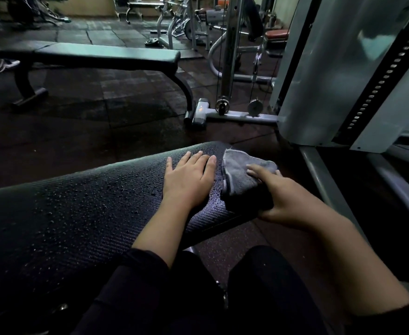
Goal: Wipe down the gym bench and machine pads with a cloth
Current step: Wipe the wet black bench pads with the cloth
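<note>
- Head view, lower centre of the frame: a grey, rumpled cloth lies on the right end of a black, textured, padded bench that runs from the lower left up toward the centre.
- The right hand grips the cloth, fingers curled over its top and thumb tucked under its near, darker fold, at the bench's right edge.
- The left hand rests flat on the pad just left of the cloth, fingers straight and close together, holding nothing.
- Water droplets bead across most of the pad, from the left hand out to the far left; that stretch looks unwiped. A small patch beside the cloth shines smoother, so I judge the wiping has barely begun at this end.
- Left to do, as it seems: the whole length of this pad, then the other pads.
- In the upper left stands a second flat black bench on curved dark legs; whether it has been wiped cannot be told.
- At the right edge rises a pale grey metal machine column with a row of pin holes, with cables and pulleys at its foot.
- More machines and an orange pad sit along the top of the frame.
- Dark rubber floor tiles lie between the benches.
</note>
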Available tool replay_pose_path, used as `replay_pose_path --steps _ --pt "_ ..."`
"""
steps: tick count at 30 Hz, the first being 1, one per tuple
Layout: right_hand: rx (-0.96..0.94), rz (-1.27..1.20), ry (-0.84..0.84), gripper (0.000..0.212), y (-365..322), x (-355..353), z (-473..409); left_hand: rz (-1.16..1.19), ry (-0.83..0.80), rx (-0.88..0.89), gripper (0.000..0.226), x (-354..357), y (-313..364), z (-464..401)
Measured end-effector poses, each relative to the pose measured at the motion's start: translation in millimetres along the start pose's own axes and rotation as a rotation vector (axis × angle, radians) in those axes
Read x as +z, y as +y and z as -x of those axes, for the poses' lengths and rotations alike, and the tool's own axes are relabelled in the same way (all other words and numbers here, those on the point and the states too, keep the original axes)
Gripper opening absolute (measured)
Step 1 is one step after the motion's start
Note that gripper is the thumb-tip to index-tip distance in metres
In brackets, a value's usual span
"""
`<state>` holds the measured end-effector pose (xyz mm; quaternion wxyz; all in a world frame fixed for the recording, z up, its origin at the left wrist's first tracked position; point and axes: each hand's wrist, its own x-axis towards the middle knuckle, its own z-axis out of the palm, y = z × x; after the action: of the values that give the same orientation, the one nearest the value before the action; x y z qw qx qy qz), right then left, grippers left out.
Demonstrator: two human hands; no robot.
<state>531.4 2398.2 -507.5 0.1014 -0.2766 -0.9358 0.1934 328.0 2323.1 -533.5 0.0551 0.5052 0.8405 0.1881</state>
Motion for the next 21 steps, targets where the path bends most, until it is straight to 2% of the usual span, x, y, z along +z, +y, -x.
replay_pose_path --steps 5,8,10,13,16,21 --pt "-0.072 0.109 0.014 0.064 -10 -4 2 0.015 0.017 0.012 0.051 -2 1 3" --pt "-0.126 -0.044 0.188 0.060 -17 -1 -13 -0.015 0.027 0.021 0.047 0 0 3" --pt "-0.019 -0.094 0.227 0.061 -15 5 -30 -0.035 0.026 0.024 0.046 0 -1 2" --pt "0.235 0.096 -0.036 0.078 -14 21 -44 -0.073 0.035 0.035 0.047 -2 -1 3" --pt "0.228 0.158 -0.069 0.074 -11 28 -45 -0.066 0.028 0.032 0.047 -3 1 4" --pt "0.189 0.113 -0.195 0.061 -6 15 -37 -0.132 -0.117 0.025 0.050 -19 0 12"
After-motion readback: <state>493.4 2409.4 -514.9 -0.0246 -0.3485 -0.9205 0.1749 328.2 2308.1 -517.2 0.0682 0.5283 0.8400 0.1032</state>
